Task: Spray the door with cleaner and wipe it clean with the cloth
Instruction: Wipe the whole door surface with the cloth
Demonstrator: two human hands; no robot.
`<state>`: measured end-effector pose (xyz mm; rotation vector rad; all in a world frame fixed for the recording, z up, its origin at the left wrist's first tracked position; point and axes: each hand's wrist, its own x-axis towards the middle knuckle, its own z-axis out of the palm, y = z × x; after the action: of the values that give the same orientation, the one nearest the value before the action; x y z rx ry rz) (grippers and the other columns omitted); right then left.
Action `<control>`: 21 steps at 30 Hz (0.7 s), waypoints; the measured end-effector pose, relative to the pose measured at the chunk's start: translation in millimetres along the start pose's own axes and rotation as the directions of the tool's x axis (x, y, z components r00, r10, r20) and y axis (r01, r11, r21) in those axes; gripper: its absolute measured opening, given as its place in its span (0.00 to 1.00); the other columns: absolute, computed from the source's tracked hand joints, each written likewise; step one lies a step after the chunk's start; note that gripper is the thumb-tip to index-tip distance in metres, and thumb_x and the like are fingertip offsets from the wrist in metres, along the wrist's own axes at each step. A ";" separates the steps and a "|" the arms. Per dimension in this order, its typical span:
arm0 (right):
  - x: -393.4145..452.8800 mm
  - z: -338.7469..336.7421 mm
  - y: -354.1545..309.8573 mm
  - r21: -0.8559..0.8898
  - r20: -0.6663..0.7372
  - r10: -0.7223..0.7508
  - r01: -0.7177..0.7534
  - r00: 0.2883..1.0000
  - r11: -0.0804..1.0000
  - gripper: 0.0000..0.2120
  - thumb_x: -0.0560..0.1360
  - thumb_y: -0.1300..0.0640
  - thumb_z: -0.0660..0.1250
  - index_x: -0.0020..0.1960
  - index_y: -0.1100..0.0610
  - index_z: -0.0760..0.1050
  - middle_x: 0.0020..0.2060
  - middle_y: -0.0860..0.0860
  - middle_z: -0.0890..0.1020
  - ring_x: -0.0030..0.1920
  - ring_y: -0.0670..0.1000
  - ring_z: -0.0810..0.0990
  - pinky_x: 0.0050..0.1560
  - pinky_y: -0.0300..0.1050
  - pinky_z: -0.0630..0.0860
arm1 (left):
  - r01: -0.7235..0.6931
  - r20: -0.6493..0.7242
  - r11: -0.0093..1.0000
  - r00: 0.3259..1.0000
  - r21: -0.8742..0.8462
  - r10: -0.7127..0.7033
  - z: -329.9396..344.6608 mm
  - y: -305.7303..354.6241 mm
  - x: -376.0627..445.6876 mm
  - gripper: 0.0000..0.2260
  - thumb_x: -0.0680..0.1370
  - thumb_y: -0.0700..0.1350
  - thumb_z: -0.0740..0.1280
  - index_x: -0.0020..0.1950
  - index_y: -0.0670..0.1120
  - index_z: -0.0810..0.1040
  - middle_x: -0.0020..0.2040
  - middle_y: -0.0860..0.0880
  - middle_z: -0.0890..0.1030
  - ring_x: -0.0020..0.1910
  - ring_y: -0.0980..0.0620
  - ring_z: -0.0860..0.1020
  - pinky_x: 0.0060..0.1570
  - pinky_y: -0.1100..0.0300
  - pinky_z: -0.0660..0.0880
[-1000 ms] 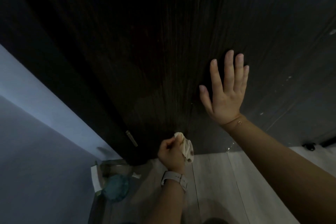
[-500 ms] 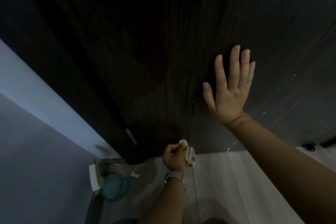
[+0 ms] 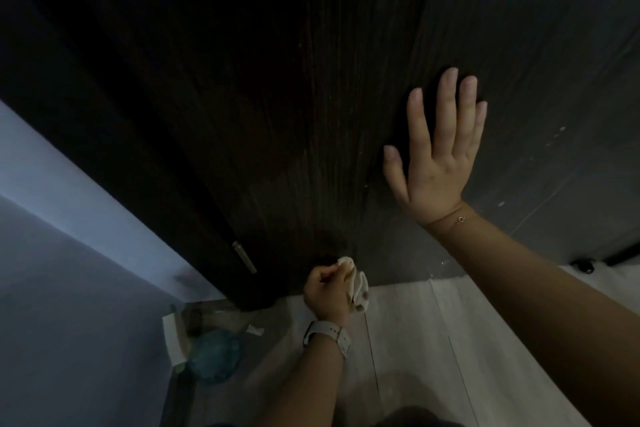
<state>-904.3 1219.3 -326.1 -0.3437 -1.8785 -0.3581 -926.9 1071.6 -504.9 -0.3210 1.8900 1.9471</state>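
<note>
While the left hand [image 3: 327,291] grips the crumpled cream cloth [image 3: 356,284] at the dark wooden door's [image 3: 277,114] bottom edge, the right hand [image 3: 438,152] presses flat, fingers [image 3: 446,104] straight; wiping seems nearly finished.

The door [image 3: 277,114] stands upright ahead, its foot meeting the floor [image 3: 433,340]; the wall [image 3: 69,288] runs along the left, with a hinge pin [image 3: 244,256] on the door's left edge near the bottom. The right hand [image 3: 438,156] lies flat against the door, higher and to the right, while the left hand [image 3: 327,291] sits low at the door's foot, the cloth [image 3: 358,288] bunched at its right side (touching the door face). A round object [image 3: 213,359] lies on the floor in the corner left of the left forearm, below the hinge pin.
</note>
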 end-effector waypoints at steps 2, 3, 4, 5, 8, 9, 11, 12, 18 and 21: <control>-0.1 0.5 0.2 -0.005 0.001 -0.001 0.001 1.000 1.000 0.32 0.81 0.47 0.52 0.80 0.50 0.41 0.79 0.47 0.37 0.79 0.50 0.39 0.78 0.51 0.41 | 0.043 0.019 0.998 0.999 0.040 -0.044 -0.9 -9.2 5.4 0.10 0.70 0.35 0.77 0.34 0.44 0.79 0.36 0.49 0.81 0.40 0.51 0.79 0.42 0.61 0.73; -0.2 0.9 0.2 -0.008 0.002 -0.002 0.002 1.000 1.000 0.32 0.81 0.47 0.52 0.80 0.50 0.40 0.78 0.47 0.37 0.79 0.50 0.38 0.78 0.51 0.41 | 0.074 0.021 0.996 0.997 0.040 -0.075 -0.5 -11.4 6.7 0.10 0.70 0.35 0.77 0.34 0.45 0.79 0.36 0.49 0.81 0.41 0.49 0.80 0.42 0.61 0.74; -0.2 1.1 0.0 -0.008 0.007 -0.002 0.002 1.000 1.000 0.33 0.81 0.47 0.52 0.80 0.50 0.40 0.78 0.47 0.37 0.79 0.50 0.38 0.78 0.51 0.41 | 0.104 0.016 0.994 0.994 0.028 -0.104 0.0 -11.9 6.9 0.10 0.69 0.34 0.77 0.34 0.45 0.79 0.37 0.48 0.82 0.44 0.47 0.80 0.42 0.61 0.75; -0.5 1.2 -0.3 -0.010 0.011 -0.002 0.002 1.000 1.000 0.33 0.81 0.47 0.52 0.80 0.50 0.40 0.78 0.47 0.37 0.79 0.50 0.38 0.78 0.51 0.41 | 0.131 0.000 0.991 0.991 -0.005 -0.131 1.9 -9.6 5.2 0.10 0.69 0.34 0.77 0.34 0.45 0.79 0.38 0.47 0.82 0.45 0.45 0.81 0.43 0.60 0.76; -1.7 0.4 -0.9 -0.009 0.007 -0.003 0.004 1.000 1.000 0.32 0.81 0.47 0.52 0.80 0.50 0.40 0.79 0.48 0.37 0.79 0.50 0.39 0.78 0.52 0.42 | 0.183 -0.052 0.967 0.979 -0.180 -0.195 11.1 9.5 -9.5 0.10 0.69 0.31 0.76 0.35 0.43 0.79 0.39 0.45 0.83 0.44 0.45 0.82 0.35 0.64 0.78; -1.1 0.2 -0.9 -0.004 0.008 -0.004 0.004 1.000 1.000 0.32 0.81 0.47 0.52 0.80 0.50 0.41 0.79 0.48 0.37 0.79 0.50 0.39 0.78 0.52 0.42 | 0.186 -0.048 0.954 0.978 -0.234 -0.202 14.4 20.1 -16.8 0.09 0.69 0.30 0.76 0.36 0.42 0.80 0.40 0.43 0.83 0.44 0.45 0.83 0.33 0.66 0.77; 0.6 0.0 -0.6 -0.001 0.013 -0.004 0.004 1.000 1.000 0.32 0.81 0.47 0.52 0.80 0.50 0.41 0.79 0.48 0.38 0.79 0.50 0.39 0.78 0.52 0.42 | 0.143 -0.025 0.938 0.987 -0.315 -0.160 19.3 42.5 -28.6 0.08 0.70 0.31 0.76 0.38 0.41 0.80 0.43 0.42 0.84 0.44 0.47 0.83 0.34 0.65 0.78; 1.1 -0.1 -0.3 -0.001 0.017 -0.001 0.001 1.000 1.000 0.32 0.81 0.47 0.52 0.80 0.50 0.41 0.79 0.48 0.38 0.79 0.50 0.39 0.78 0.52 0.42 | 0.099 -0.019 0.942 0.994 -0.321 -0.111 19.1 54.8 -34.0 0.07 0.70 0.33 0.76 0.39 0.41 0.81 0.43 0.42 0.84 0.44 0.49 0.83 0.37 0.64 0.78; 7.5 -17.3 -8.2 0.109 0.121 0.104 -0.117 0.987 0.987 0.27 0.81 0.51 0.58 0.77 0.56 0.54 0.73 0.61 0.56 0.79 0.48 0.38 0.78 0.52 0.41 | -0.149 0.087 0.977 0.983 -0.154 0.164 -6.2 104.4 -50.9 0.04 0.72 0.39 0.76 0.42 0.42 0.82 0.42 0.47 0.85 0.45 0.53 0.83 0.44 0.63 0.79; 5.0 -48.2 -22.5 0.338 0.223 0.207 -0.275 0.953 0.900 0.24 0.80 0.59 0.64 0.74 0.60 0.64 0.75 0.60 0.57 0.79 0.53 0.47 0.78 0.54 0.48 | -0.125 0.201 0.987 0.969 -0.105 0.144 -28.4 109.4 -59.6 0.05 0.73 0.42 0.75 0.48 0.45 0.84 0.48 0.48 0.86 0.51 0.51 0.83 0.53 0.58 0.79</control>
<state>-873.8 1179.6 -307.8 -0.3596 -2.0041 0.2009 -925.1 1035.8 -382.2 -0.0118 1.7312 2.0704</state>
